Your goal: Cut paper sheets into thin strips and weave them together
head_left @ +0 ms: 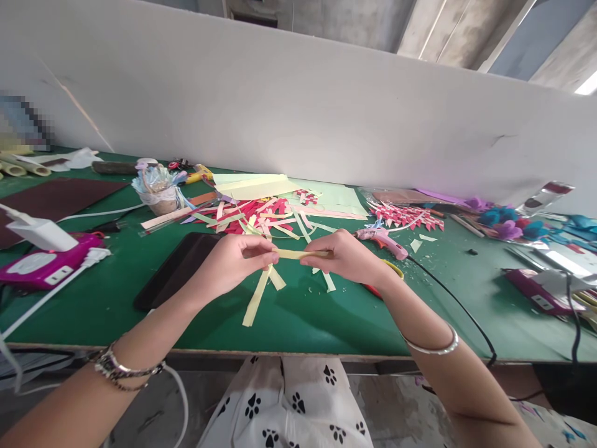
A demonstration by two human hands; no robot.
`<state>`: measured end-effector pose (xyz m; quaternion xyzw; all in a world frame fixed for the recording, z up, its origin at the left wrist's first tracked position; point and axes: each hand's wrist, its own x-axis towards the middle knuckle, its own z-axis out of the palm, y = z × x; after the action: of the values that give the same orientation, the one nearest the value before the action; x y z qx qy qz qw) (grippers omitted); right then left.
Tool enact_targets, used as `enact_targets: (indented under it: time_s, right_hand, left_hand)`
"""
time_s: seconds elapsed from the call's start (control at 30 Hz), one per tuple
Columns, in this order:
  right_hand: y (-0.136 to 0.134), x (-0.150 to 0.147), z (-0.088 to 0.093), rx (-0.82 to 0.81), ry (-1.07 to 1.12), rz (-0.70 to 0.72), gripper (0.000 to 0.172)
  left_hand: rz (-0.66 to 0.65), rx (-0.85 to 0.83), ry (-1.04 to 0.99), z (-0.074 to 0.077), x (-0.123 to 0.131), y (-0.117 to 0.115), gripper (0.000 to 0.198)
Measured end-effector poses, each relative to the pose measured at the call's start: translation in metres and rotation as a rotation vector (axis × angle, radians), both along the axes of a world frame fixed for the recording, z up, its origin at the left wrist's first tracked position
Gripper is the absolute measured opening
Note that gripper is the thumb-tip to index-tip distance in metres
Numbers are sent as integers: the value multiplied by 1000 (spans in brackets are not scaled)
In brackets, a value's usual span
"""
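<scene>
Yellow paper strip, ctr. frame, over worktop: I see it pinched by L hand & R hand. Woven red-white pcs., mid-right, look done; loose strips, ctr., apparently unwoven.

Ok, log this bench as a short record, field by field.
Surface: green tabletop
Left grip: pinching a pale yellow strip
Right grip: pinching the same strip, which spans the gap between both hands
Beyond the hands: heap of red, pink and green paper strips
Behind the heap: pale paper sheets
Right of the heap: red-and-white checked paper pieces; pink glue gun lying nearer
By the left forearm: dark flat slab, partly hidden
</scene>
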<state>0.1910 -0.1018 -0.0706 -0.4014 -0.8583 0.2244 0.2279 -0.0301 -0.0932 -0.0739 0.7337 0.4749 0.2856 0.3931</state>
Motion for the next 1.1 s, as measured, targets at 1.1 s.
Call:
enact_targets:
  time_s: [1.1]
  right_hand:
    - [4,41,-9,-458,506,-249,30]
  left_hand:
    - [125,-213,-228,-18,-18,19,33]
